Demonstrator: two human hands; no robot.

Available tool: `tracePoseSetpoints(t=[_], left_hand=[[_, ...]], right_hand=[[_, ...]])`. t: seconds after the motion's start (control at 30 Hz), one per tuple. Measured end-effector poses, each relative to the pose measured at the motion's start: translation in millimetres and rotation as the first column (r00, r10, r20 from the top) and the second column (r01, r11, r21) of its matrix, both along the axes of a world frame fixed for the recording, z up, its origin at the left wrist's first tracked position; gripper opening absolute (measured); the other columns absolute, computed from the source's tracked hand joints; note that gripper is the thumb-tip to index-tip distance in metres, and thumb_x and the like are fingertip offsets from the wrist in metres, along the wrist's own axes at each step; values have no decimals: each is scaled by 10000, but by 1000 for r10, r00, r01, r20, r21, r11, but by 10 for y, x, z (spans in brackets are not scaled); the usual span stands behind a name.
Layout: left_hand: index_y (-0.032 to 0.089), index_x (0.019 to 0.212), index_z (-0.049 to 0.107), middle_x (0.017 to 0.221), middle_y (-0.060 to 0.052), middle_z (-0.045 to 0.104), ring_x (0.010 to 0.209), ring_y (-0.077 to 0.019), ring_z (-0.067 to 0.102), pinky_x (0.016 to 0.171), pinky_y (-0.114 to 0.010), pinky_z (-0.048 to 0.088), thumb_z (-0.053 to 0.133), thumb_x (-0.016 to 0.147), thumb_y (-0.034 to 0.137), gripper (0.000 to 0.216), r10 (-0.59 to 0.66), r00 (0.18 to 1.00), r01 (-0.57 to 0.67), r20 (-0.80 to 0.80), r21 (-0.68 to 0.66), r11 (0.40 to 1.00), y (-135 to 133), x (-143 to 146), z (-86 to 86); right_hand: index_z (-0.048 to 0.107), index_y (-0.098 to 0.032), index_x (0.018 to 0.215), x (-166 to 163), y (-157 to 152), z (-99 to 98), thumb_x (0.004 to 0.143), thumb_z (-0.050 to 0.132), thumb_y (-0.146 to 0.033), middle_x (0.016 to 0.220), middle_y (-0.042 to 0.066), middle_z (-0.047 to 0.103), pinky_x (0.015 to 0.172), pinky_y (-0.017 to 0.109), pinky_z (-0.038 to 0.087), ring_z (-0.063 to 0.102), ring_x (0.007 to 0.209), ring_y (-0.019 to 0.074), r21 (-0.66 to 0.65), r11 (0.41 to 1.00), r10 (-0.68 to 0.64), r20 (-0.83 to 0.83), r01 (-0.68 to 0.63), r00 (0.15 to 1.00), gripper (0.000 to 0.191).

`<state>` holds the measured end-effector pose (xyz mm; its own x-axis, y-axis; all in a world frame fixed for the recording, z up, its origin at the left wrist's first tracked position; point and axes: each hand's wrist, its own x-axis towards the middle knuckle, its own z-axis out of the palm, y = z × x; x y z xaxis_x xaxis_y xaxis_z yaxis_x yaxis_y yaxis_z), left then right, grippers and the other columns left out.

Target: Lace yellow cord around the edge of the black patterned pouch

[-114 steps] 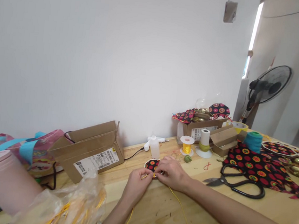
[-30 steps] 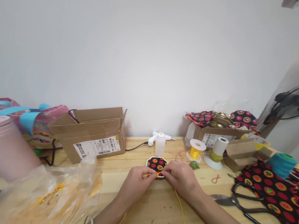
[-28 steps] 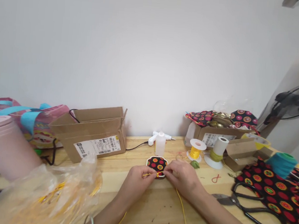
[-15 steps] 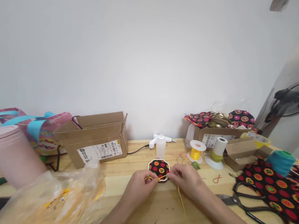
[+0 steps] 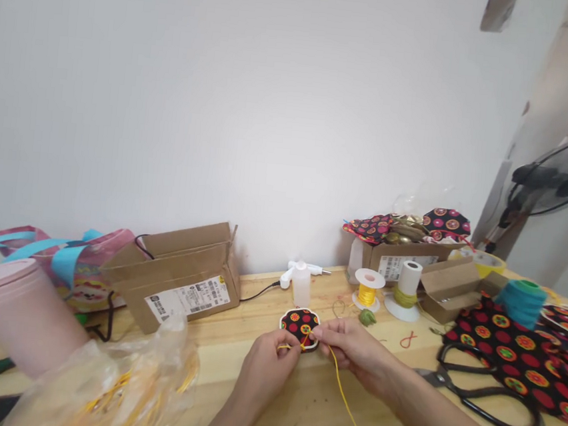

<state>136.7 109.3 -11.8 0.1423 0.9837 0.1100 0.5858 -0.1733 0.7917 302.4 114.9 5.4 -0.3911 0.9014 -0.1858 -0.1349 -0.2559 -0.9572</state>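
A small black patterned fabric piece [image 5: 298, 319] with a white edge lies on the wooden table, just beyond my fingertips. Yellow cord [image 5: 346, 400] runs between my hands and trails down from the right one toward the table's near side. My left hand [image 5: 269, 362] is closed, thumb and forefinger pinching the cord near the piece's lower edge. My right hand [image 5: 351, 347] also pinches the cord, at the piece's right edge. The fingertips hide part of the cord where it meets the fabric.
Black-handled scissors [image 5: 487, 397] and patterned cloth [image 5: 516, 356] lie at right. Behind stand a white bottle [image 5: 302, 285], a yellow thread spool [image 5: 367, 291] and a green cord spool [image 5: 406, 295]. A plastic bag [image 5: 142, 373], pink tumbler [image 5: 22, 318] and cardboard box [image 5: 182, 277] occupy the left.
My right hand has turned and shifted slightly, its fingertips now nearer to the left hand over the fabric piece. The left hand keeps its pinch. The whole view has shifted a little.
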Motion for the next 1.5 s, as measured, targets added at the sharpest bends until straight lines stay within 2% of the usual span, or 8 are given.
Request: tracePoseSetpoints(t=[0.13,0.23,0.47,0.67,0.83,1.0,1.23,1.5], left_hand=[[137,676,634,644,-19,633,538,-133,516,497,-208,356,487,686,332,244,-33,992,34,121,-9,999,5,18,4],[125,679,640,550,-2,590,456,-107,449,435,-199,305,481,697,358,282,-36,993,42,113,-50,998,9,15,-6],[116,693,640,582,-15,610,506,-130,494,467,-207,332,489,696,360,287,-46,994,55,99,-91,994,22,-6,-21],[150,702,653,688,-29,673,656,-185,577,609,-240,399,474,708,307,238,-56,998,56,32,-1,998,26,-5,24],[170,731,671,753,-24,693,713,-197,598,655,-242,405,475,712,296,233,-91,995,91,33,1,996,8,-7,23],[161,734,688,744,-32,699,690,-215,597,586,-241,405,465,719,321,275,-103,995,103,19,-41,994,29,-3,20],[150,736,689,708,-33,685,665,-202,572,565,-232,388,460,724,335,295,-119,992,120,34,-56,991,49,-20,-7],[148,735,618,464,48,451,390,-84,308,394,-185,208,443,728,378,289,-68,998,68,-1,-58,996,57,-48,-29]], right_hand=[[616,-102,687,0,-21,-37,667,633,-279,568,-22,548,389,102,242,351,409,-2,-79,995,47,-161,-60,986,179],[631,-118,803,-8,-45,-52,675,634,-228,684,4,598,434,87,310,420,453,-7,-128,980,111,-278,-151,954,169],[632,-107,857,6,-16,-36,652,638,-130,561,-33,567,389,73,298,400,390,-18,-225,965,41,-381,-135,924,207],[637,-75,767,-4,-2,-33,656,615,-109,506,-35,543,349,66,262,389,367,-20,-232,964,15,-441,-130,897,118],[624,-41,841,16,18,-49,652,565,-60,474,-34,530,357,73,279,413,377,-3,-273,952,1,-448,-138,894,198],[599,-23,862,57,67,-45,641,512,-27,452,-46,502,338,81,237,341,337,-8,-425,889,-84,-520,-172,850,238],[584,-36,851,50,54,-14,655,503,-16,447,-55,482,325,82,195,292,323,-10,-472,868,-138,-529,-155,837,213],[588,-47,912,89,65,-31,661,556,-69,489,-56,493,344,94,235,344,363,-3,-337,918,-3,-535,-211,845,254]])
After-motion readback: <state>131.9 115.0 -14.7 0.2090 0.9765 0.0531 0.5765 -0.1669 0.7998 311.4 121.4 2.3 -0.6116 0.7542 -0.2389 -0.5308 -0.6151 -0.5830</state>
